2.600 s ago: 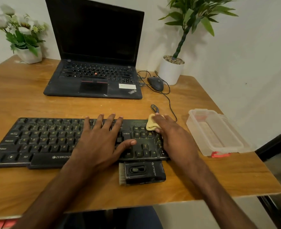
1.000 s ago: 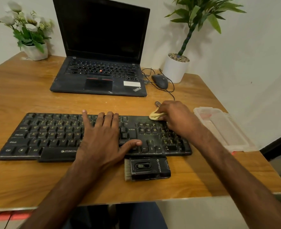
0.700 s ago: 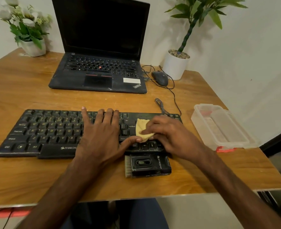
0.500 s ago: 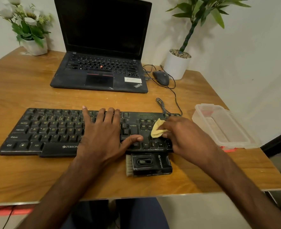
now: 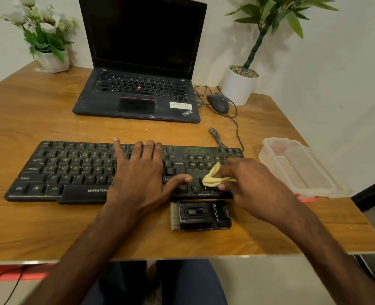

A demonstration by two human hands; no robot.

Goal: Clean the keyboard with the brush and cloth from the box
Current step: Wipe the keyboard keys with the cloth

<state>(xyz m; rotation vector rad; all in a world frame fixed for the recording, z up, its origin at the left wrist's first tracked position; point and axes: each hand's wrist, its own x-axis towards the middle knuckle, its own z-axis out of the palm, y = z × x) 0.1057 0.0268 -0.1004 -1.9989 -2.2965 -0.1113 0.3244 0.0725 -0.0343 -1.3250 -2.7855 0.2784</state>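
The black keyboard (image 5: 76, 170) lies under both hands; the right hand (image 5: 250, 183) pinches a bunched yellow cloth (image 5: 214, 178) onto its arrow keys; the left hand (image 5: 138, 175) lies flat, fingers spread, holding nothing; the brush (image 5: 200, 215) sits just nearer, beside the keyboard's front edge; the clear box (image 5: 301, 170) stands right of the right hand, near the worktop (image 5: 39, 119) edge; bare wood lies beyond the fingertips.

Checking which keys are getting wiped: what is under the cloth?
The cloth lies on the keyboard near the arrow keys, pinched by the right hand. Keys directly beneath are hidden.
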